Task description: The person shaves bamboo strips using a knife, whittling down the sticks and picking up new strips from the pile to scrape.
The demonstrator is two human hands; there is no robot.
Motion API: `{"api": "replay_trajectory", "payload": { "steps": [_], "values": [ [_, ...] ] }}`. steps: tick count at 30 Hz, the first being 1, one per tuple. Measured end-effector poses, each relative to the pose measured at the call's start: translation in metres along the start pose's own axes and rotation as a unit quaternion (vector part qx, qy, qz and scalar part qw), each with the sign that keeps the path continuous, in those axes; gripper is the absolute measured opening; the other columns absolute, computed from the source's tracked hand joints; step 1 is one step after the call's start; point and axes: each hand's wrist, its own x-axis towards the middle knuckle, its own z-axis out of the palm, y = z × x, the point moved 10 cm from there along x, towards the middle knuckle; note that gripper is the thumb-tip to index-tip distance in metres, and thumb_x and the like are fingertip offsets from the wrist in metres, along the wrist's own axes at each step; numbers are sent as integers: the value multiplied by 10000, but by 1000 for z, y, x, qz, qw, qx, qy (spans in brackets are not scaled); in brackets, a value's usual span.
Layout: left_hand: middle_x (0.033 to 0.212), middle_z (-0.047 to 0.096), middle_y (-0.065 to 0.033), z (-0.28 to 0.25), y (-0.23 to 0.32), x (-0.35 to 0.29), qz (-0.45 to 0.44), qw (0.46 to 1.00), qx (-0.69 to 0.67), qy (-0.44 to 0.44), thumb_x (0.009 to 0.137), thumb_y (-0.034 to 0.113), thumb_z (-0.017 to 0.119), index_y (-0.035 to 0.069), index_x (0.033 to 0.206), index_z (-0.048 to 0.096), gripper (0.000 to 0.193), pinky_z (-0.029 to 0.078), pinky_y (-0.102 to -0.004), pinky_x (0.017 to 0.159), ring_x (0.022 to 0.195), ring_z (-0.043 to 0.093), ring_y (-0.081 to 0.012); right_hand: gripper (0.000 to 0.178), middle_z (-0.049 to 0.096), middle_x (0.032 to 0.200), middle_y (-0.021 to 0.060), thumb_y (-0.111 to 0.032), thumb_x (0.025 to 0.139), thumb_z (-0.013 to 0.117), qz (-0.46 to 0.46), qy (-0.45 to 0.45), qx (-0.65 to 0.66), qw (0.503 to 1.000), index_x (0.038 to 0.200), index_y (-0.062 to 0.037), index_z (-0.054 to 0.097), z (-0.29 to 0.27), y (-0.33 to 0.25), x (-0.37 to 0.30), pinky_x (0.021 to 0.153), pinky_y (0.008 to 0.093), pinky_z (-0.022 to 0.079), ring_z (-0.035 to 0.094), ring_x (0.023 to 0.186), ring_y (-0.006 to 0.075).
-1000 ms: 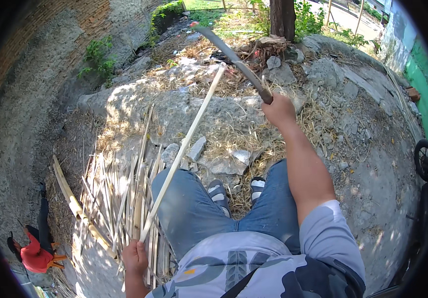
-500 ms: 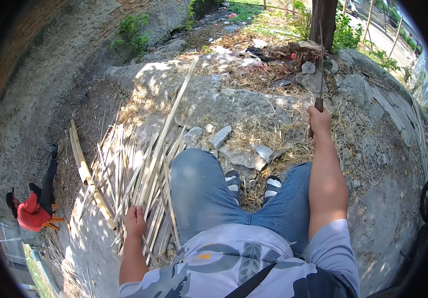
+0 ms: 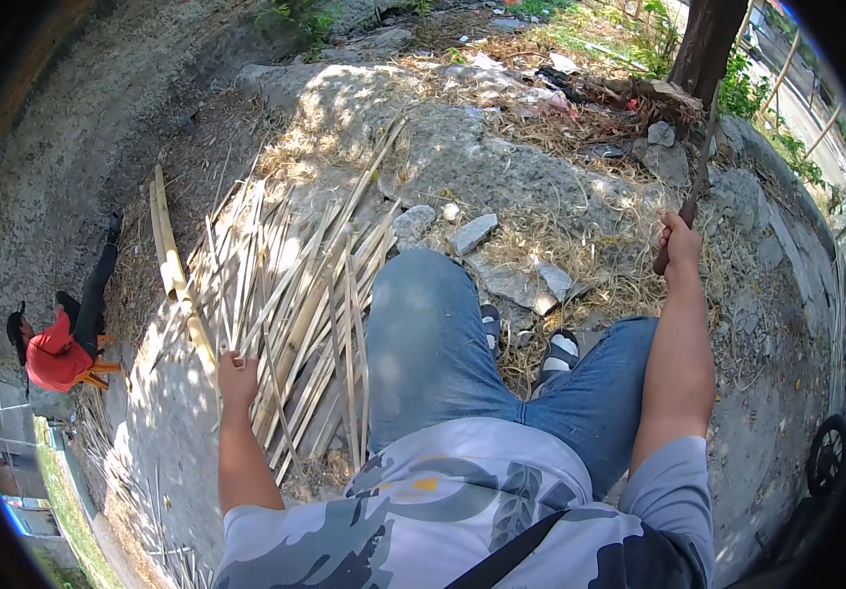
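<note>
My right hand [image 3: 680,241] is closed around the dark handle of a machete [image 3: 706,157], whose long narrow blade points away from me, past the tree trunk's base. To the left, my left hand [image 3: 238,379] hangs over the near end of a thick yellow bamboo pole [image 3: 176,270]. Its fingers bend downward out of sight, and whether they touch the pole cannot be told. Beside that hand lies a spread pile of split bamboo strips [image 3: 290,324], pale and thin, on the ground left of my knee.
Broken stones [image 3: 472,234] and dry shavings [image 3: 605,231] lie in front of my feet. A tree trunk [image 3: 706,49] rises at the far right, and a wheel [image 3: 828,455] stands at the right edge. On the left, a person in red [image 3: 55,351] sits on an orange stool [image 3: 99,371].
My left hand has moved left and away from me, off the long bamboo strip, which now rests lower on the pile. My view has shifted; the machete stays in my right hand.
</note>
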Motion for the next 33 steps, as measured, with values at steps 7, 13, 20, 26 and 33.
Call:
{"api": "replay_trajectory", "payload": {
  "steps": [7,13,20,26,33],
  "values": [
    [1028,706,-125,223,-30,-71,-104,932,-109,-331,889,353,780,-4,1372,528,651,536,-383,809,918,674,-234,137,526,653,-13,-149,865,696,-80,63,-35,994,826,-64,595,-1,-21,-15,505,281,407,504,539,103],
    [1286,650,-220,286,16,-125,-72,845,9,-529,918,466,723,19,1505,422,798,582,-467,774,1090,671,-317,166,509,643,-22,-159,871,712,-95,27,-68,993,810,-82,579,-41,-66,-5,507,277,399,490,533,94],
    [1578,377,-251,293,-41,-118,-155,888,147,-407,815,548,770,-27,1556,284,1056,336,-451,1205,1462,385,-384,127,503,622,-27,-152,824,671,23,-68,-220,973,761,-101,574,-57,27,-20,485,275,359,457,501,92],
    [1553,398,-240,306,-78,-106,-229,893,143,-359,806,549,771,-37,1522,323,1028,335,-451,1200,1465,372,-389,148,558,644,22,-172,742,655,65,-70,-404,910,785,-48,587,-66,54,-10,511,326,424,535,534,139],
    [1425,524,-219,324,-35,-110,-107,944,124,-288,862,532,711,-7,1433,442,830,419,-548,1094,1333,485,-442,269,610,678,59,-202,718,672,-4,-84,-500,862,887,6,654,-35,41,-13,547,348,456,587,569,165]
  ]
}}
